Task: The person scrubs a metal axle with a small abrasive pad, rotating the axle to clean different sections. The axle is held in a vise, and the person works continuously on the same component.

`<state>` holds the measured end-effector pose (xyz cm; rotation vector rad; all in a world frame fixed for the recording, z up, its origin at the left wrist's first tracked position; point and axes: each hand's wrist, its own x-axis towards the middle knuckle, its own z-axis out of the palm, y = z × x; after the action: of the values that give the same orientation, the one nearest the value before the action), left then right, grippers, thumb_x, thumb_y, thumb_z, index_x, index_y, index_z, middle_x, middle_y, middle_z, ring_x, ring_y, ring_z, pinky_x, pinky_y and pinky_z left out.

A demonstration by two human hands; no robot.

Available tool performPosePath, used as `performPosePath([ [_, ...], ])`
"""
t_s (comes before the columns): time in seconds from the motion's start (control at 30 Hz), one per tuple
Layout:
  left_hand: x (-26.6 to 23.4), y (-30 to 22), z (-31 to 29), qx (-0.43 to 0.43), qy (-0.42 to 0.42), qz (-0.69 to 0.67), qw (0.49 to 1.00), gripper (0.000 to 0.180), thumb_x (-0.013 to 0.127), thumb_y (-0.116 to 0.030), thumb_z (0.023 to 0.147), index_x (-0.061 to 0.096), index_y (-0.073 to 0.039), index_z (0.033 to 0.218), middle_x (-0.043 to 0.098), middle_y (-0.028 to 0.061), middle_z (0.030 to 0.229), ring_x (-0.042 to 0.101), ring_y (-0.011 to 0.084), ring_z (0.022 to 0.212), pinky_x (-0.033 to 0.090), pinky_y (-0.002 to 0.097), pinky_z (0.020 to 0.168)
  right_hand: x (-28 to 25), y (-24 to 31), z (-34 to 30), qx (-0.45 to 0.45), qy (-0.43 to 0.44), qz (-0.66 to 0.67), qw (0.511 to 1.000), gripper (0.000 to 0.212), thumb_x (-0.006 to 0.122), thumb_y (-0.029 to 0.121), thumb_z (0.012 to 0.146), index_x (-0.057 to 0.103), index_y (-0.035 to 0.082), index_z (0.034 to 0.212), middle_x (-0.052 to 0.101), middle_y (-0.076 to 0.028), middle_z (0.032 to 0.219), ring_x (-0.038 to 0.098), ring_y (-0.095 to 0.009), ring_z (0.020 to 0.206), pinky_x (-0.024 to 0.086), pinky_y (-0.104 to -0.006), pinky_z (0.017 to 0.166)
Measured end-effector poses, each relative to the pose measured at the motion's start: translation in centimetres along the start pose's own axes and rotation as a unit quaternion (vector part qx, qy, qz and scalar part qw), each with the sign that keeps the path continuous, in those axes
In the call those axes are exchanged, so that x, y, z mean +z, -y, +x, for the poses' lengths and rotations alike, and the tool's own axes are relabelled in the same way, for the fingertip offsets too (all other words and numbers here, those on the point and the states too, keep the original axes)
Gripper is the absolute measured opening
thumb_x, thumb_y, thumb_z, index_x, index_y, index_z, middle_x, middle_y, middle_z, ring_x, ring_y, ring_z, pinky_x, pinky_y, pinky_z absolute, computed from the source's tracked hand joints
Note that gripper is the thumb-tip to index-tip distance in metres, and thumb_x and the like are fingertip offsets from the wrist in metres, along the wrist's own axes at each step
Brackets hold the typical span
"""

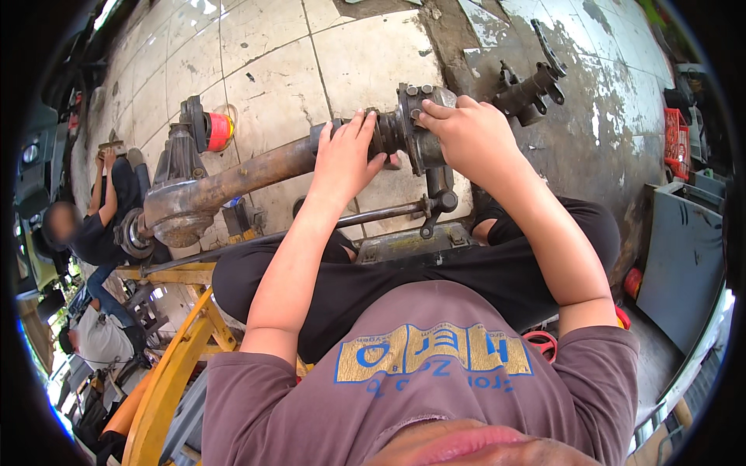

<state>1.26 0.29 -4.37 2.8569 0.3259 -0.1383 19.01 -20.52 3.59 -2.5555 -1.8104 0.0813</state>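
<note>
A rusty vehicle axle (pixel 256 168) lies crosswise in front of me, with a bulging differential housing (pixel 183 208) toward its left end. My left hand (pixel 346 159) rests on the tube beside the dark end joint, fingers stretched out and apart. At the flanged steering knuckle (pixel 423 147), my right hand (pixel 472 136) has its thumb and forefinger together at a bolt (pixel 415 115); its other fingers are bent and partly hidden. More bolt heads show along the flange's top. Nearer my legs, a steering rod (pixel 381 214) runs below the axle to a ball joint.
Past the axle stand a red-labelled tin (pixel 218 132) and a greasy metal part (pixel 532 93) on worn tiles (pixel 264 70). A yellow frame (pixel 175 373) is at my left, a grey metal cabinet (pixel 680 264) at right. Two people (pixel 109 186) sit at the left.
</note>
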Motion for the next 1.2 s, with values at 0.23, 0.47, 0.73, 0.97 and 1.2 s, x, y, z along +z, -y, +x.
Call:
performPosePath([
  [0.23,-0.1,0.0,0.2,0.001,-0.005,0.001,1.000,0.087,0.084,-0.039,0.100,0.048,-0.007,0.173,0.055,0.0196,0.174,0.061,0.0323,0.152,0.036,0.0611,0.134,0.9,-0.2,0.1,0.019,-0.038,0.040,0.998,0.048,0.075,0.013,0.093,0.084,0.022,0.139,0.077,0.008,0.153,0.075,-0.024,0.101,0.067,-0.0377,0.088],
  [0.47,-0.4,0.1,0.9,0.004,-0.006,0.002,1.000,0.087,0.084,-0.039,0.101,0.048,-0.007,0.173,0.055,0.0195,0.174,0.060,0.0323,0.153,0.036,0.0610,0.135,1.0,-0.3,0.5,0.017,-0.059,0.042,0.997,0.048,0.073,0.013,0.092,0.084,0.019,0.139,0.077,0.003,0.153,0.078,-0.027,0.104,0.068,-0.0415,0.086],
  [0.73,0.1,0.3,0.6,0.001,-0.006,-0.003,1.000,0.087,0.085,-0.038,0.100,0.049,-0.007,0.172,0.056,0.0189,0.173,0.060,0.0322,0.153,0.036,0.0606,0.135,1.1,0.8,0.5,0.048,-0.043,-0.021,0.998,0.050,0.076,0.013,0.094,0.082,0.022,0.143,0.074,0.006,0.157,0.076,-0.025,0.101,0.067,-0.0395,0.088],
  [0.97,-0.1,0.3,0.6,0.000,-0.007,-0.005,1.000,0.087,0.086,-0.036,0.099,0.049,-0.007,0.172,0.057,0.0174,0.172,0.060,0.0321,0.152,0.036,0.0607,0.135,1.4,-0.3,0.6,0.017,-0.040,0.027,0.999,0.052,0.076,0.013,0.094,0.081,0.021,0.145,0.074,0.007,0.158,0.076,-0.025,0.100,0.067,-0.0396,0.086],
  [1.2,-0.1,0.3,0.7,-0.003,-0.008,-0.007,1.000,0.087,0.086,-0.036,0.099,0.049,-0.007,0.172,0.057,0.0177,0.172,0.060,0.0318,0.152,0.036,0.0611,0.135,0.9,0.5,0.5,0.018,-0.041,0.029,0.999,0.052,0.075,0.011,0.094,0.081,0.020,0.144,0.074,0.007,0.158,0.076,-0.026,0.099,0.067,-0.0405,0.085],
])
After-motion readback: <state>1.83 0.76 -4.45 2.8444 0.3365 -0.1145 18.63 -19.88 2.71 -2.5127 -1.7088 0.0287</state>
